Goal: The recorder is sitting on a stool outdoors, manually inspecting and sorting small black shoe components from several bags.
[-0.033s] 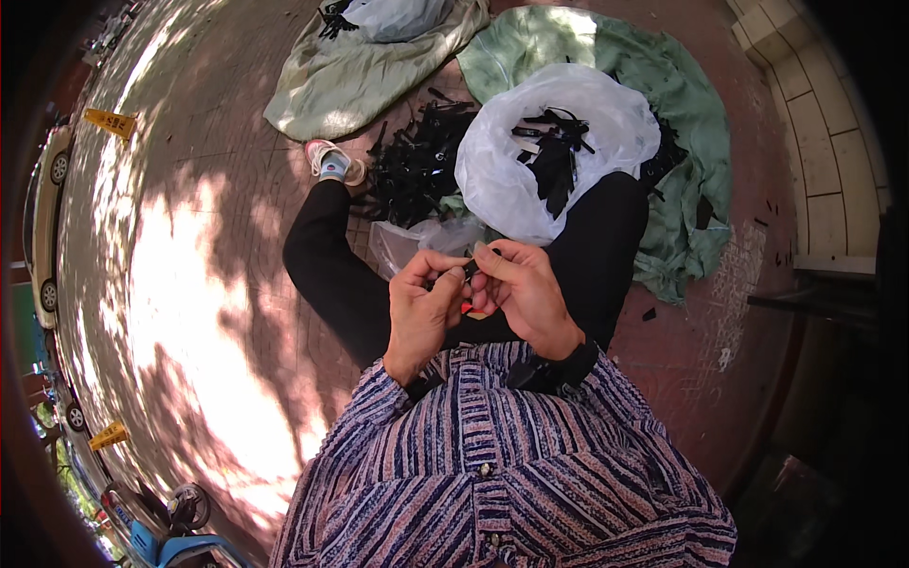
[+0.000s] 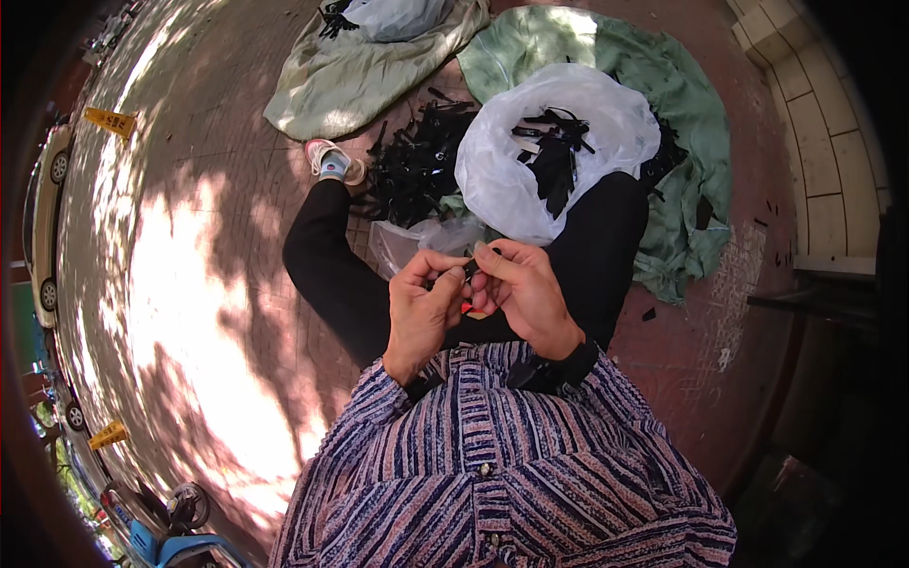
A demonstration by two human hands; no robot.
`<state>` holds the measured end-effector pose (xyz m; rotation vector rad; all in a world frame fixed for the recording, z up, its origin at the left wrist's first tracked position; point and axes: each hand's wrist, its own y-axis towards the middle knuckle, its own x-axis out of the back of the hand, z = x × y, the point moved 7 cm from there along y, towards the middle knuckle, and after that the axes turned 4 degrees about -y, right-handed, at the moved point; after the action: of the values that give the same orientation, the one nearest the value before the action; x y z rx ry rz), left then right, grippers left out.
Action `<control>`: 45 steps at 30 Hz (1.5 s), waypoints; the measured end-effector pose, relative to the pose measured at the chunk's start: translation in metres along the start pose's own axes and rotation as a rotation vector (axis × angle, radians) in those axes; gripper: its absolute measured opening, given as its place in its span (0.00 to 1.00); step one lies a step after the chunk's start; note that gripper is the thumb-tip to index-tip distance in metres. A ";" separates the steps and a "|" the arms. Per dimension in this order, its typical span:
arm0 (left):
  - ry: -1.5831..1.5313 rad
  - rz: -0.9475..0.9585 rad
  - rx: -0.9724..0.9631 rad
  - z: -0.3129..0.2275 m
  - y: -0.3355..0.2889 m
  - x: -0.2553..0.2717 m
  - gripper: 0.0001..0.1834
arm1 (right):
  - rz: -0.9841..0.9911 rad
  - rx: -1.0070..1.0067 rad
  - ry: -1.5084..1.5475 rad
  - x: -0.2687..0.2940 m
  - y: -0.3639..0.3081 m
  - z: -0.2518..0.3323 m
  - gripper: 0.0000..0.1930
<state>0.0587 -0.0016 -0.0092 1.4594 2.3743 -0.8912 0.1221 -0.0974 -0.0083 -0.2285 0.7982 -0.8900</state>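
My left hand [image 2: 421,308] and my right hand [image 2: 532,295] meet in front of my lap. Both are closed, thumbs and fingertips pinching a small black piece [image 2: 471,269], perhaps of strap; the fingers cover most of it, so its exact kind is unclear. Something small and red-orange [image 2: 476,310] shows just below the fingers. Beyond my hands stands a white plastic bag [image 2: 483,180], its mouth open, with black strap-like pieces [image 2: 552,170] inside. To its left a heap of similar black pieces [image 2: 417,166] lies on the ground.
A clear plastic bag [image 2: 402,243] lies between my legs. Green cloth [image 2: 696,180] spreads beneath and beside the white bag; a paler sack [image 2: 331,85] lies farther left. Tiled steps [image 2: 819,142] edge the right side. At far left are yellow signs [image 2: 112,123], parked cars [image 2: 45,227] and a blue bike [image 2: 180,549].
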 end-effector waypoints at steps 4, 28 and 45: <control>-0.054 0.023 0.011 0.001 0.001 -0.002 0.04 | 0.020 -0.002 -0.013 0.000 0.001 0.001 0.12; 0.201 -0.121 -0.264 -0.010 0.013 0.011 0.06 | -0.031 1.181 -1.429 -0.055 -0.036 0.028 0.16; -0.171 0.104 0.013 -0.013 0.008 0.015 0.09 | 0.071 0.987 -1.530 -0.056 -0.029 0.064 0.23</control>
<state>0.0601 0.0196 -0.0096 1.4340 2.1541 -0.9653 0.1288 -0.0808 0.0797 0.0419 -1.0475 -0.6845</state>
